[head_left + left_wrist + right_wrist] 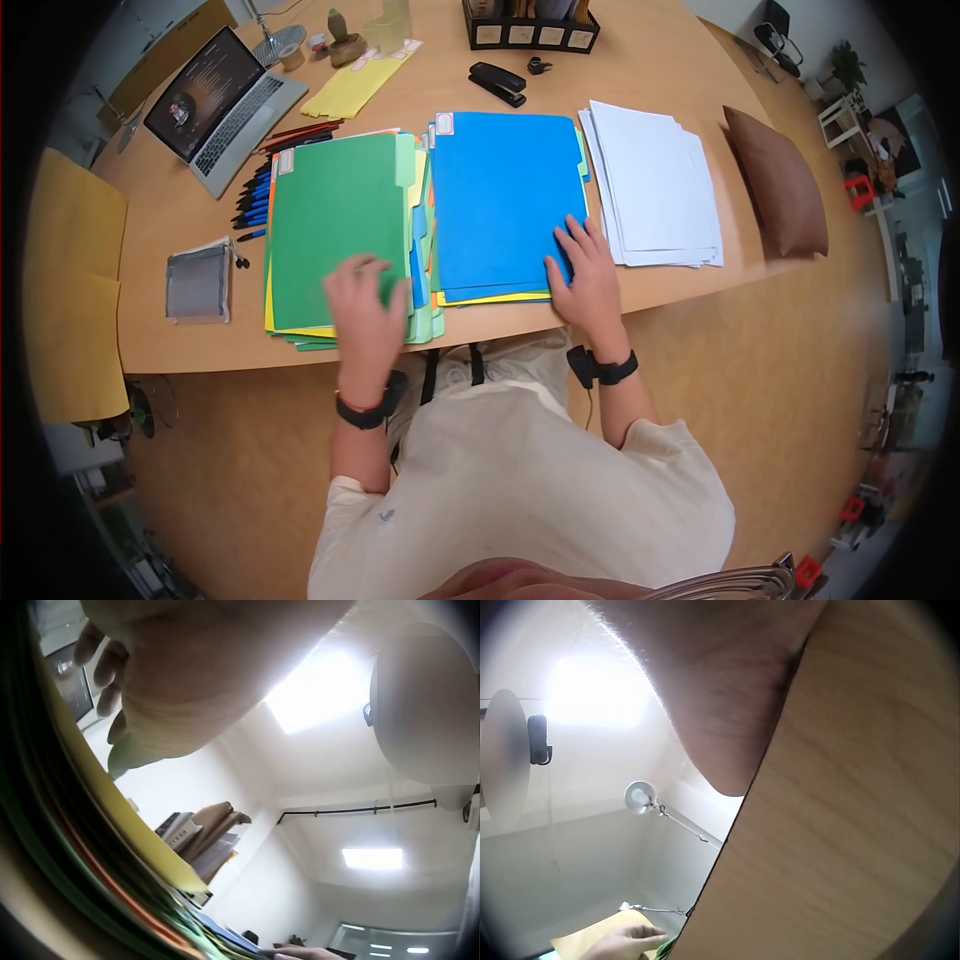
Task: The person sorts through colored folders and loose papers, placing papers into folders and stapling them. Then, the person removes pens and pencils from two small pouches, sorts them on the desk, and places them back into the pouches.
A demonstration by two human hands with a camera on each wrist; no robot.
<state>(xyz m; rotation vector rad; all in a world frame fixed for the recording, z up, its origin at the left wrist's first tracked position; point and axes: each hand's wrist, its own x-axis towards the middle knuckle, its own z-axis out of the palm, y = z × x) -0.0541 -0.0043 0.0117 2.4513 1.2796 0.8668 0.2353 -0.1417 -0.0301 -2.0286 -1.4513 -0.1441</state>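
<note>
My left hand [364,305], blurred in the head view, is over the lower right part of the green folder [335,220] on top of the left stack. Its fingers are loosely bent with nothing between them; the left wrist view shows its palm and fingers [111,664] above the stack's layered edges. Spread on the lower right of the blue folder [505,200] rests my right hand [588,280], fingers fairly straight. Yellow, green and orange folder edges show under both top folders. Each top folder has a white label at its upper left corner.
White paper sheets [655,185] lie right of the blue stack, beside a brown cushion [778,185]. A black stapler [498,84] and a black organizer [530,35] stand behind. Leftward are a laptop [225,110], blue pens [254,205], a grey mesh pouch [198,283] and yellow sheets [360,82].
</note>
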